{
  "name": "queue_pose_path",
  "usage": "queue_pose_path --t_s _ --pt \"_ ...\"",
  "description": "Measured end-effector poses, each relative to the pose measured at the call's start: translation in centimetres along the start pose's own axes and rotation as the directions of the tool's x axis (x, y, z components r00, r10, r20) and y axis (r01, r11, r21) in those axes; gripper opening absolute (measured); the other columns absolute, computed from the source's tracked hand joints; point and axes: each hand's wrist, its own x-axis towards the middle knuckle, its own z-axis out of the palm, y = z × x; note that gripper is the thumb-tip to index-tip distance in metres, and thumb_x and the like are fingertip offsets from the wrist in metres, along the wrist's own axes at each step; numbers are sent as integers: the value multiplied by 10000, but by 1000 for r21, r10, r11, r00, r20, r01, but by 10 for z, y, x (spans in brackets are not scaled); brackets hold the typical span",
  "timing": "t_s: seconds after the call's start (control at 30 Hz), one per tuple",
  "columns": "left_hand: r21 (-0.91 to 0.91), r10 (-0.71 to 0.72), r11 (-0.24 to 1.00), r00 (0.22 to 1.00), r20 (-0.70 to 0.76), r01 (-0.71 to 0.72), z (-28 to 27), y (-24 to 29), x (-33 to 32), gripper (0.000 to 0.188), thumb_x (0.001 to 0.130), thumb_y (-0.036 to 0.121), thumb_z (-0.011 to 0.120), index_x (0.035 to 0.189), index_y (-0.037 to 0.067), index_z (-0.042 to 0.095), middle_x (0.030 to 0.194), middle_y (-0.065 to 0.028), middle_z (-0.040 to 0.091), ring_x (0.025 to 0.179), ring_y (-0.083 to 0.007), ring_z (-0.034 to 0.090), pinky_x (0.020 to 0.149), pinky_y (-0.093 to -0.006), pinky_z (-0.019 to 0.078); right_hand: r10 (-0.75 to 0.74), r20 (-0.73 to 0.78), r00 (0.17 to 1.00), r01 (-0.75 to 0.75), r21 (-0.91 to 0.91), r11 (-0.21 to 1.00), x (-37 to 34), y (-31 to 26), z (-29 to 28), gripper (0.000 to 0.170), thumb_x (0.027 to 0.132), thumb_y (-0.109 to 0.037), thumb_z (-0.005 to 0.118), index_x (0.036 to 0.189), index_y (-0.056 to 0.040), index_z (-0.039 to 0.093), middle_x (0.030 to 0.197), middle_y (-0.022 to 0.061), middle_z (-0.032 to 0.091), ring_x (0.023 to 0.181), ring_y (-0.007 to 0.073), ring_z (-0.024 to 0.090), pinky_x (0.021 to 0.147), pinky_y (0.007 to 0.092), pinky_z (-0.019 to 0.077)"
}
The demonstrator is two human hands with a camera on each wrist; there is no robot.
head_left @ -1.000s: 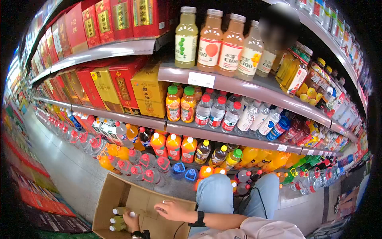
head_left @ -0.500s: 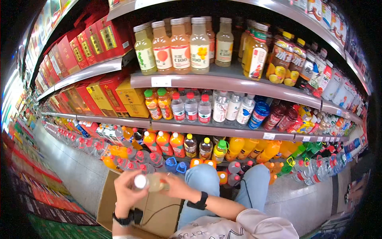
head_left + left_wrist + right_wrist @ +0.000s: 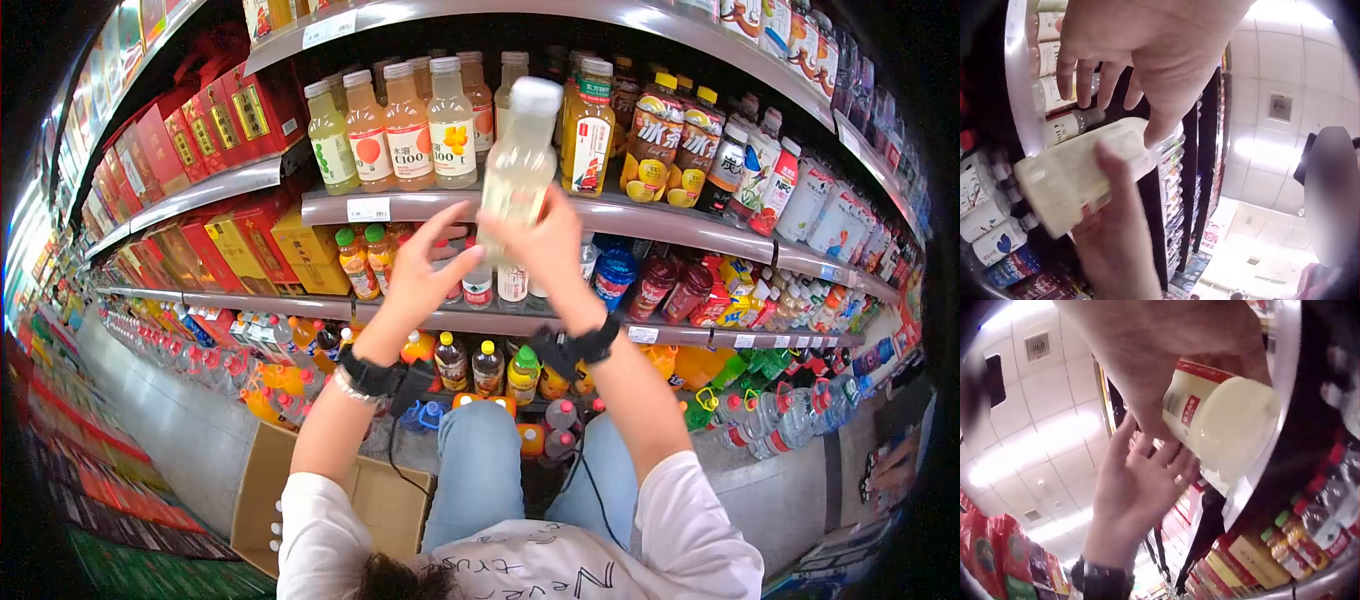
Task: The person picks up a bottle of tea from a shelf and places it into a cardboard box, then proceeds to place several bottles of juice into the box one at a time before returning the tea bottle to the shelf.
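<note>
My right hand (image 3: 548,248) grips a clear bottle of pale yellow drink (image 3: 520,165) by its lower part, white cap up, in front of the upper shelf. Beside it on the left is my left hand (image 3: 422,278), fingers spread and thumb close to the bottle. In the left wrist view that thumb overlaps the neck end of the bottle (image 3: 1060,181). The right wrist view shows the bottle's base (image 3: 1241,419) and part of its red-edged label. Several like bottles (image 3: 405,140) with fruit labels stand in a row on the upper shelf (image 3: 425,207).
An amber tea bottle (image 3: 588,135) stands just right of the held bottle. Lower shelves carry more drinks, and red gift boxes (image 3: 215,120) fill the left side. A cardboard box (image 3: 385,500) with white-capped bottles (image 3: 277,530) sits on the floor by my knees.
My right hand was over the box and my left hand among its bottles. Both hands then met at a bottle above the box. The bottle has risen to the upper shelf, and my left fingers have spread.
</note>
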Motion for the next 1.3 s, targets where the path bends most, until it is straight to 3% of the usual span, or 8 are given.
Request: queue_pose_path --t_s 0.1,0.23,0.37,0.47,0.57,0.83,0.93,1.3 --pt "145 26 989 999 19 -28 22 -8 13 612 809 191 748 1359 67 510 1345 -115 553 1165 -230 567 914 -348 495 -49 -123 991 40 -70 997 56 8 -2 528 670 -298 855 1053 -3 644 950 98 713 857 186 692 775 336 547" --pt "397 261 885 965 12 -244 38 -20 32 566 839 183 716 1360 85 517 1373 -125 534 1209 -239 546 930 -347 484 -46 -113 993 30 -138 990 92 14 -6 498 647 -267 852 1011 2 644 943 133 716 877 214 701 765 346 549" --pt "418 314 874 944 -96 -249 43 -35 48 545 842 167 691 1351 78 517 1367 -147 535 1205 -260 551 932 -363 484 1 -84 996 -16 -179 984 111 39 3 518 632 -293 855 997 5 640 935 139 714 850 238 705 749 350 552" --pt "225 190 963 967 -171 -149 47 -45 56 524 850 125 660 1351 70 514 1354 -160 540 1197 -281 554 946 -373 476 -41 -159 986 -14 -330 944 111 51 13 551 605 -321 862 989 -2 628 911 146 711 821 269 705 744 366 552" --pt "271 233 945 957 -174 -181 48 -51 58 510 835 97 622 1323 6 506 1294 -217 551 1214 -371 497 1033 -427 392 -100 -201 975 14 -389 921 118 65 21 621 594 -349 865 1013 5 574 947 189 676 870 334 674 773 409 535" --pt "419 313 875 943 -111 -241 43 -61 60 539 818 80 634 1340 59 502 1305 -190 548 1228 -356 483 1060 -417 361 -70 -362 929 -105 -442 891 122 78 43 781 633 -368 858 1155 49 453 1075 262 594 987 397 603 837 457 489" --pt "436 316 867 943 -108 -241 41 -61 58 528 817 84 646 1329 70 517 1298 -180 559 1220 -346 497 1053 -409 370 -222 -398 890 6 -479 878 121 84 47 756 675 -307 844 1170 66 412 973 257 601 906 423 609 796 474 497" --pt "459 325 850 943 -73 -258 37 -67 54 510 810 87 650 1304 50 526 1310 -160 555 1227 -342 485 1059 -415 362 -282 -224 933 151 -469 870 114 96 45 776 744 -150 722 1315 128 277 1157 330 463 1069 464 493 926 502 417"
